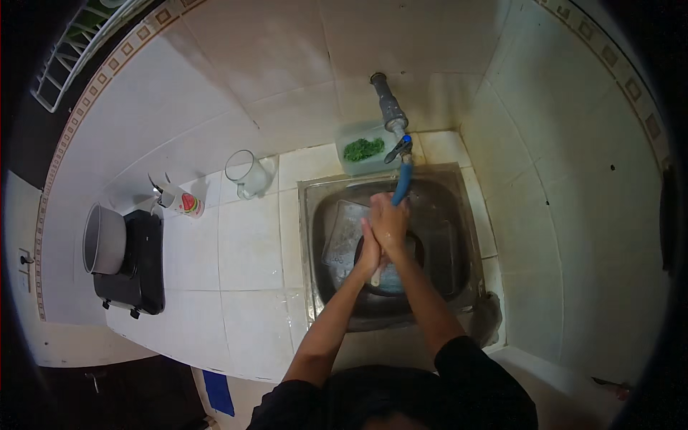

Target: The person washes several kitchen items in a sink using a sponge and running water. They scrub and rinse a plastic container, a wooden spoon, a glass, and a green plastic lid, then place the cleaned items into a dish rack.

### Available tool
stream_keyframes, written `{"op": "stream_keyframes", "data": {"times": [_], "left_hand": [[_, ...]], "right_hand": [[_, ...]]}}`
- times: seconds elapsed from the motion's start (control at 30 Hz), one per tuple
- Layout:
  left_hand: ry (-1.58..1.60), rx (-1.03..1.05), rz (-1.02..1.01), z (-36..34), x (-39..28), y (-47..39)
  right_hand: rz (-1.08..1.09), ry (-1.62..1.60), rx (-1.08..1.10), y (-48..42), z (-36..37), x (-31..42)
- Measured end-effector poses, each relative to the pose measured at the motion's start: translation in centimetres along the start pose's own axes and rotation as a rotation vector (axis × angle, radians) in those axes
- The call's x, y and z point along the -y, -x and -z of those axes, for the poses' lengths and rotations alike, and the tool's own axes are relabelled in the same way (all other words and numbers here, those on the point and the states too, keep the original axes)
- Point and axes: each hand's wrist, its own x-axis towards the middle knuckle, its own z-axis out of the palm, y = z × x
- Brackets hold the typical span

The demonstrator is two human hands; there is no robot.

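My right hand [389, 223] lies across my left hand [370, 250] over the stainless steel sink [473, 226]. The blue hose [403, 181] on the tap [400, 149] ends at the back of my right hand. Both palms are turned inward, so whether anything is between them is hidden. Below the hands sits a dark-rimmed round vessel [389, 285] with bluish contents. A pale handle end [375, 278] shows just under my wrists; what it belongs to is hidden. A clear plastic container [341, 231] rests tilted at the left of the basin.
Behind the sink stands a translucent tub [344, 167] with chopped greens [364, 150]. Leftward on the white tiled counter [250, 247] are a glass mug [247, 174], a printed cup [188, 203] holding utensils, and a black stove [145, 258] bearing a metal pot [105, 239]. A tiled wall [537, 215] rises at right.
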Motion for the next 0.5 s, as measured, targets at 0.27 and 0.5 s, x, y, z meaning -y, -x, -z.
{"op": "stream_keyframes", "data": {"times": [0.27, 0.5], "left_hand": [[-0.168, -0.119, -0.065, -0.7, 0.9, 0.7], [-0.168, -0.035, -0.01, -0.4, -1.8, -0.2]], "right_hand": [[-0.324, 0.023, 0.411, -2.9, -2.0, -2.8], [-0.211, -0.61, 0.152, -0.7, 0.3, -1.3]]}}
